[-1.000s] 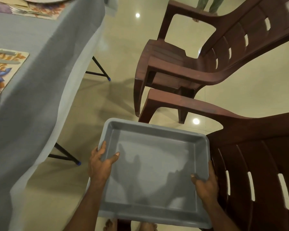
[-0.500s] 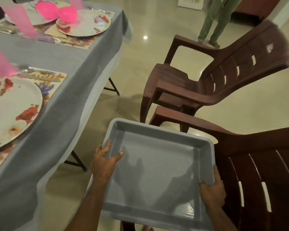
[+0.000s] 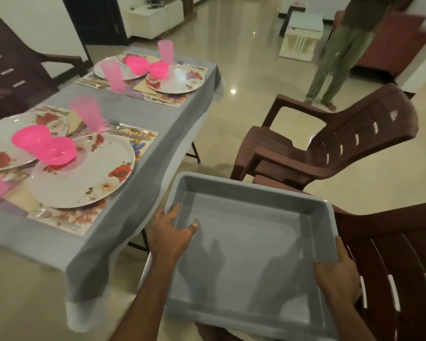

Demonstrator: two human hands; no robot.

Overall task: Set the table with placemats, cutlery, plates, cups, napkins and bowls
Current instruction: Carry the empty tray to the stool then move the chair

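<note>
Now more table (image 3: 138, 114) shows; glossy floor (image 3: 244, 77) beyond.

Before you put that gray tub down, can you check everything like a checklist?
1. Both hands holding the tub: ok, left hand and right hand grip opposite rims.
2. Tub empty: ok, nothing inside.
3. Plates out: ok, four on the table, the nearest plate on a placemat.
4. Bowls out: ok, a pink bowl sits on the nearest plate.
5. Cups out: ok, a pink cup stands beside it.
6. Napkins at every place: cannot tell, too blurred.
</note>
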